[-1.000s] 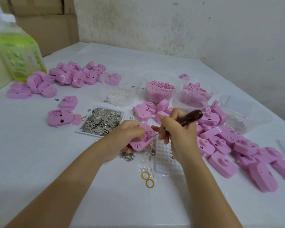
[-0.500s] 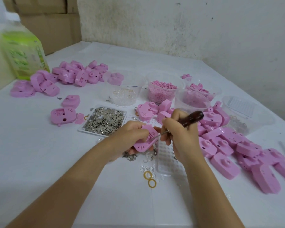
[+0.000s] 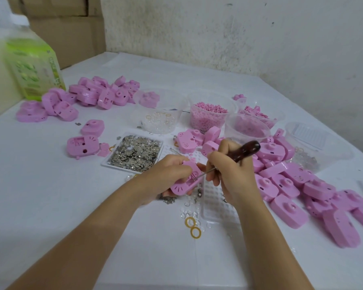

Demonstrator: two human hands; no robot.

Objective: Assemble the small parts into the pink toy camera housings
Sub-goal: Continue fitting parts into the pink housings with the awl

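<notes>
- Head view, hands: the left hand (image 3: 168,174) curls its fingers round one pink housing (image 3: 183,186), open side up. It holds it just above the table (image 3: 50,195), between the tray of metal pieces (image 3: 134,153) and the white grid tray (image 3: 216,204). The right hand (image 3: 228,174) clenches a wood-handled tool (image 3: 245,150), whose thin metal shaft slants down-left into the housing's inner recess.
- Head view, change: over the last second almost nothing has moved. Both grasps are the same, the housing sits in the same spot, and the tool tip has stayed in the same recess, shifting only a touch. The whole scene slides a little in frame, which looks like head movement rather than hand movement.
- Head view, meaning: this looks like one small part still being pressed or nudged into its seat. The part itself is too small to make out, so I cannot tell whether it is in.
- Head view, stock: a pile of housings (image 3: 291,185) lies near the right hand, with another pile (image 3: 92,95) far left. Yellow rings (image 3: 192,226) lie loose near the wrists, so most of the task seems to remain.
</notes>
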